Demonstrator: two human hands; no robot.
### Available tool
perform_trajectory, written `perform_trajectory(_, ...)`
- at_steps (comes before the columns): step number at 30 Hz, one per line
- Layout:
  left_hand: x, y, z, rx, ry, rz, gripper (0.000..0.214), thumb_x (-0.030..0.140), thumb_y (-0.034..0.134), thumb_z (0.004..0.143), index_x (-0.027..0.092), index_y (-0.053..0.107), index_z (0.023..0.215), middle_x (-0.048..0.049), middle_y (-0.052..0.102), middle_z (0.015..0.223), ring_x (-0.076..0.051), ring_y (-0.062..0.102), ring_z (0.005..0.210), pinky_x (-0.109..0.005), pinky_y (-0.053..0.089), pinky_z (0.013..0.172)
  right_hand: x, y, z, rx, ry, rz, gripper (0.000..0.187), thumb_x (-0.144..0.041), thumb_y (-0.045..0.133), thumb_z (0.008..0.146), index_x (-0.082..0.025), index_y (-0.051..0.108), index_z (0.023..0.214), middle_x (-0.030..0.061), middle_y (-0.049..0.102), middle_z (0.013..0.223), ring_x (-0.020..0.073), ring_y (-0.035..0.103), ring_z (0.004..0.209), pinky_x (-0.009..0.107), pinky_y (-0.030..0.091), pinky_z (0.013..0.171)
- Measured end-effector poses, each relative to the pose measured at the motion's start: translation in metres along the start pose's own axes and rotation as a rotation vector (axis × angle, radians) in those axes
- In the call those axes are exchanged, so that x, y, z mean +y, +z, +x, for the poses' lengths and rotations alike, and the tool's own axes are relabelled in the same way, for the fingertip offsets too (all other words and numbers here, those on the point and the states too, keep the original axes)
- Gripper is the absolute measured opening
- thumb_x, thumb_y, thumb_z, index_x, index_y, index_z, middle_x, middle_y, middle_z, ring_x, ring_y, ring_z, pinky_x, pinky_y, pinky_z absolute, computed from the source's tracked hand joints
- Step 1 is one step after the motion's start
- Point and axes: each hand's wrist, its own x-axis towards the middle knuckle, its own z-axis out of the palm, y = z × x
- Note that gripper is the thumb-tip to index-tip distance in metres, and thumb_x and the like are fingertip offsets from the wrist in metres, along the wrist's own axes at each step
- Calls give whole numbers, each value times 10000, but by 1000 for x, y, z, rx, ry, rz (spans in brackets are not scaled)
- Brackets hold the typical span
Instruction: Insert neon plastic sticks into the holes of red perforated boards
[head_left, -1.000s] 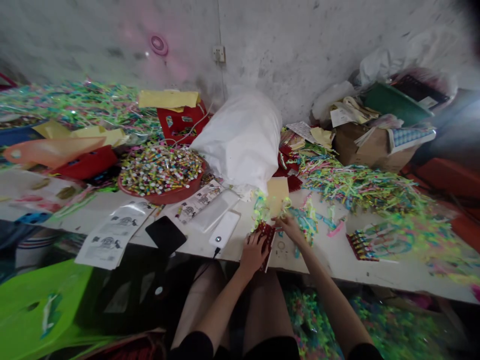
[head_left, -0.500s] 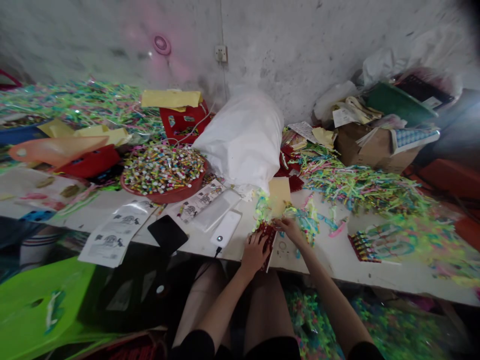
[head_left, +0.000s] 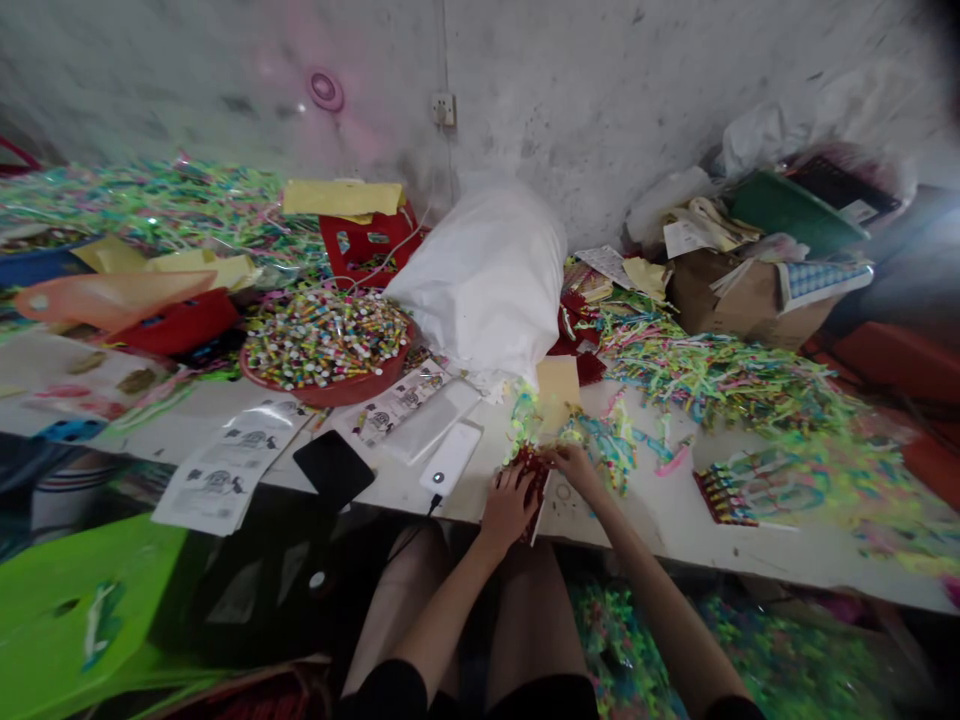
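Observation:
My left hand [head_left: 507, 506] lies on a red patterned card [head_left: 534, 475] at the front edge of the white table [head_left: 675, 520], its fingers curled over the card and holding it down. My right hand [head_left: 576, 467] is at the card's upper right edge, fingers pinched together on the card or on something small that I cannot make out. A tangle of green and blue plastic strips [head_left: 592, 432] and a yellow paper [head_left: 556, 392] lie just beyond both hands.
A red bowl of small colourful pieces [head_left: 324, 340], a white sack [head_left: 484, 275], a white power bank [head_left: 450, 458], a black phone [head_left: 334, 468] and printed sheets [head_left: 221, 470] lie to the left. Heaps of neon strips [head_left: 720, 375] and a cardboard box [head_left: 739, 295] sit right.
My right hand has drawn slightly left toward the red card. My left hand stays on the card. The view has shifted a little.

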Motion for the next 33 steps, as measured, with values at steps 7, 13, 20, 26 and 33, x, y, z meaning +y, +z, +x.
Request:
perform_trajectory(7,0,0,0,-1,-7,1,320,259,502,857,223,538,1173,-84,536,1261,-249,488,1145,-461,370,975,-11,-11,18,-72,74,108,225,-367,630,718,-177,614,598,15,663,615,184,639,631,304,555,601)
perform_trajectory(13,0,0,0,13,-2,0,321,249,508,848,224,543,1166,-85,539,1257,-248,495,1137,-460,383,965,-15,-21,25,-149,80,42,197,-337,629,721,-177,654,609,32,683,632,189,644,638,291,541,590)
perform_trajectory(20,0,0,1,16,4,-1,315,238,509,847,214,546,1159,-92,541,1255,-250,491,1146,-458,381,970,-17,-22,24,-150,37,-30,213,-308,650,705,-175,629,540,16,661,574,179,628,639,256,517,570)
perform_trajectory(26,-1,0,0,14,-3,-17,326,252,500,852,227,543,1174,-90,540,1260,-248,493,1149,-466,378,977,-25,-21,33,-213,76,-3,237,-327,663,680,-173,599,512,-5,631,525,161,621,594,240,514,543)
perform_trajectory(33,-2,2,0,29,5,-14,325,244,505,847,226,550,1168,-86,536,1266,-249,486,1155,-457,369,994,-26,-16,32,-232,122,64,236,-360,662,675,-175,591,546,-7,635,568,144,609,582,237,526,514)
